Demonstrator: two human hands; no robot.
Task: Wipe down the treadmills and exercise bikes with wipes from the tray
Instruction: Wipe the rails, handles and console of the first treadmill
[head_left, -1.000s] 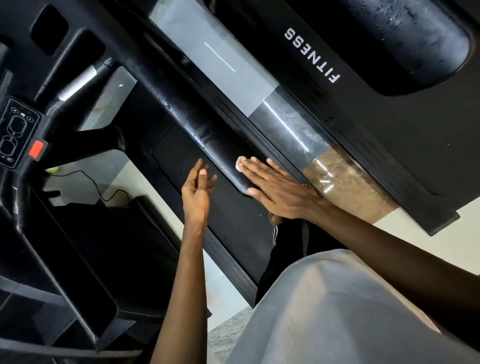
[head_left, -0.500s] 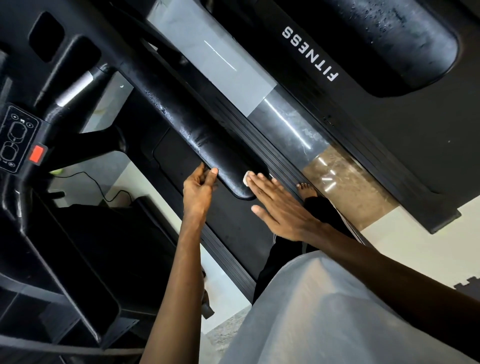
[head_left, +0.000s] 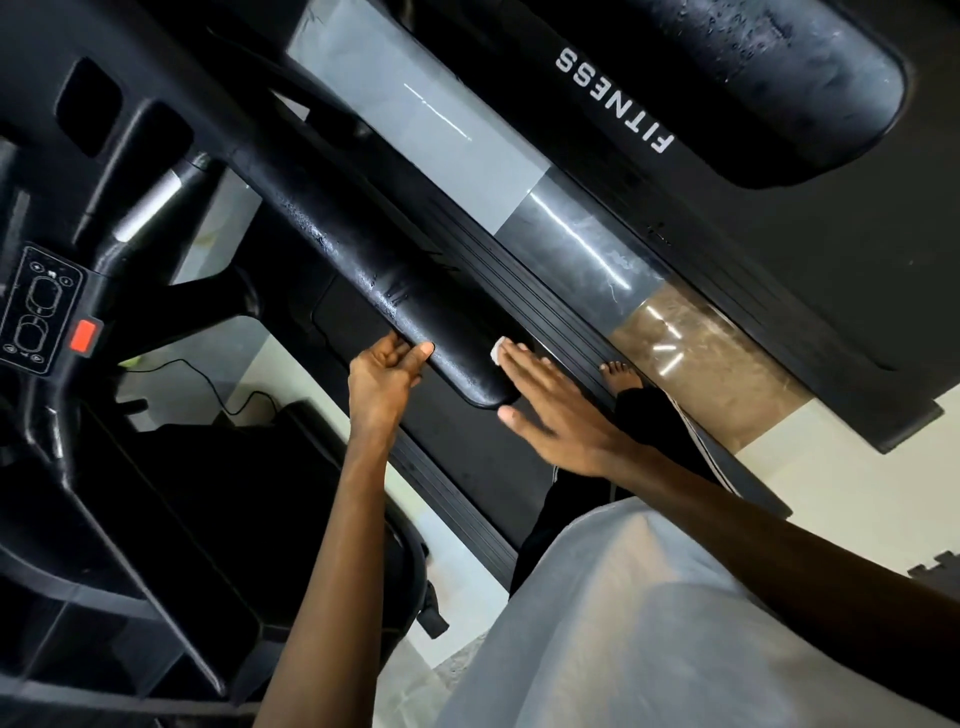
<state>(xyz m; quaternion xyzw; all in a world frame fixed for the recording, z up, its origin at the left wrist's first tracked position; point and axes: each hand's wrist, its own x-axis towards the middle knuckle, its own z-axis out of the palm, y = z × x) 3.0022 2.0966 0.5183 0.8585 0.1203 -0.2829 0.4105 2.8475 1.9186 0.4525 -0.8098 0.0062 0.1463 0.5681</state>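
The right hand (head_left: 556, 410), fingers straight, presses the wipe (head_left: 497, 355) against the handrail (head_left: 363, 249) end. The left hand (head_left: 382, 379) grips this handrail. I think the pressure should be even around the rounded tip.

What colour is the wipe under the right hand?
The wipe is white; the head view shows it.

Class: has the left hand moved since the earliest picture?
Yes. The left hand moved up against the black handrail, now gripping its edge near the rounded end.
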